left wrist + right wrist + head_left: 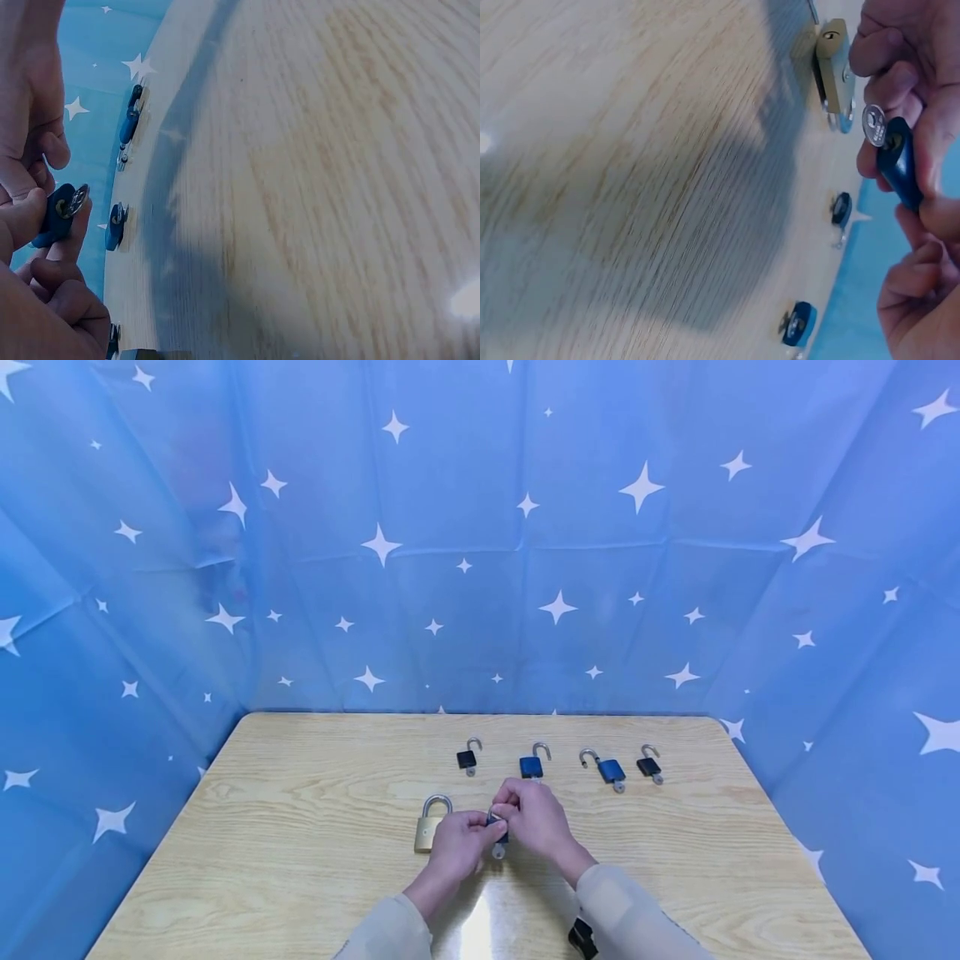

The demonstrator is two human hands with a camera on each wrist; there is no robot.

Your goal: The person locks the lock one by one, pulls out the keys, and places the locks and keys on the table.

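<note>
Between both hands, in mid-table, is a small dark blue padlock (492,832) with a key (498,853) standing out of its underside. My left hand (459,845) pinches the padlock's body between thumb and fingers. At the shackle end, the fingertips of my right hand (538,817) pinch the lock; they hide most of the shackle, so whether it is open I cannot tell. The left wrist view shows the round key head (77,200) facing the camera. In the right wrist view the blue body (900,166) lies between the two hands.
A larger brass padlock (424,835) lies just left of the left hand. Behind the hands lie a black padlock (467,759), a blue padlock (531,767), another blue padlock (611,770) and a black padlock (648,767), shackles open, with keys. A starred blue curtain (480,635) borders the wooden table (300,827).
</note>
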